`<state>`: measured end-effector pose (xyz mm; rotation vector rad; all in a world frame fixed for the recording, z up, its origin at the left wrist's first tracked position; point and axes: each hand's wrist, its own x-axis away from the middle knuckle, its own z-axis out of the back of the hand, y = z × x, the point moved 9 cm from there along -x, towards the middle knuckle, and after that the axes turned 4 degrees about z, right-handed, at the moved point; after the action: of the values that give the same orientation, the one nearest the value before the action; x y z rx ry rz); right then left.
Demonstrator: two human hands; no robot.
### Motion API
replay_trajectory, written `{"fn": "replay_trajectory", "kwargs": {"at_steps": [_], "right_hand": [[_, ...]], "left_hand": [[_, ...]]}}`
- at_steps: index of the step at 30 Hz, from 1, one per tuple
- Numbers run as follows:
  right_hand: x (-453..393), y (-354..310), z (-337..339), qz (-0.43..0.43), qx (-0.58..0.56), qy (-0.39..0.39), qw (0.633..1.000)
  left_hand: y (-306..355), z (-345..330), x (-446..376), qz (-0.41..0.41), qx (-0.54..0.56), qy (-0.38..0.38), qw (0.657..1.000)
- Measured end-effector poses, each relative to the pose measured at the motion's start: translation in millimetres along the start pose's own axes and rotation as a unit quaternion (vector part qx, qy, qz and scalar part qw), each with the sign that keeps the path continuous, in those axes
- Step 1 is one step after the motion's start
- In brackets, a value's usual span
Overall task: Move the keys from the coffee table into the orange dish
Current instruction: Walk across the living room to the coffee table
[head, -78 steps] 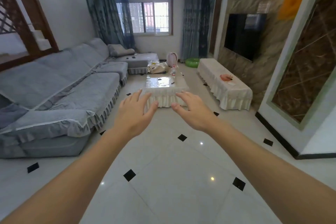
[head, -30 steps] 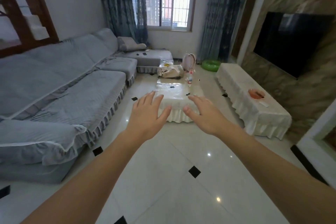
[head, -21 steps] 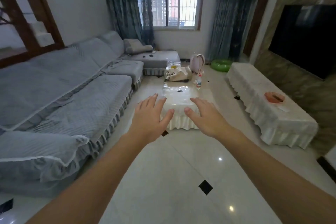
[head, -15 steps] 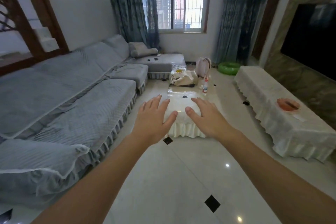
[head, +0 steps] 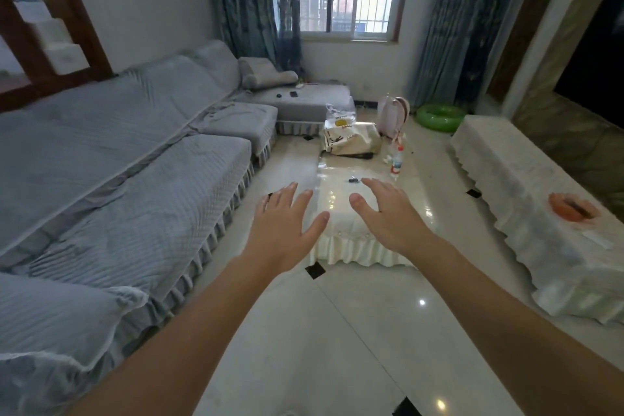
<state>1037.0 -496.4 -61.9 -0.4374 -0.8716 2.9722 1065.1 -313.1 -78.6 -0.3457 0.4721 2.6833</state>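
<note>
The keys (head: pixel 353 180) are a small dark bunch lying on the glossy top of the cream-skirted coffee table (head: pixel 341 192) ahead of me. The orange dish (head: pixel 572 208) sits on the white-covered bench at the right, with something dark inside it. My left hand (head: pixel 287 230) and my right hand (head: pixel 388 213) are both stretched forward in the air, fingers spread, holding nothing. They hover over the table's near end, short of the keys. The right fingertips are closest to the keys.
A long grey sofa (head: pixel 118 162) runs along the left. A white-covered bench (head: pixel 526 199) lines the right wall. On the table's far end stand a beige bag (head: pixel 351 140) and a small bottle (head: pixel 397 160). A green ring (head: pixel 439 116) lies on the floor by the curtains.
I have walked forward through the room, so the coffee table and the bench with the dish are closer. Both hands stay outstretched and open.
</note>
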Motion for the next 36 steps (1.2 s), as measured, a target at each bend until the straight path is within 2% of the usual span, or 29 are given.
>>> {"fn": "replay_trajectory", "kwargs": {"at_steps": [9, 15, 28, 36], "right_hand": [[-151, 9, -45, -0.035, 0.017, 0.024, 0.999], [-228, 16, -71, -0.049, 0.003, 0.024, 0.999], [-445, 57, -158, -0.026, -0.031, 0.009, 0.999], [-578, 71, -182, -0.003, -0.056, 0.01, 0.998]], "left_hand": [[-67, -25, -161, -0.034, 0.038, -0.009, 0.999], [-99, -34, -231, -0.049, 0.052, -0.005, 0.997], [-194, -97, -419, -0.022, -0.014, -0.015, 1.0], [-236, -126, -530, 0.003, -0.01, -0.022, 1.0]]}}
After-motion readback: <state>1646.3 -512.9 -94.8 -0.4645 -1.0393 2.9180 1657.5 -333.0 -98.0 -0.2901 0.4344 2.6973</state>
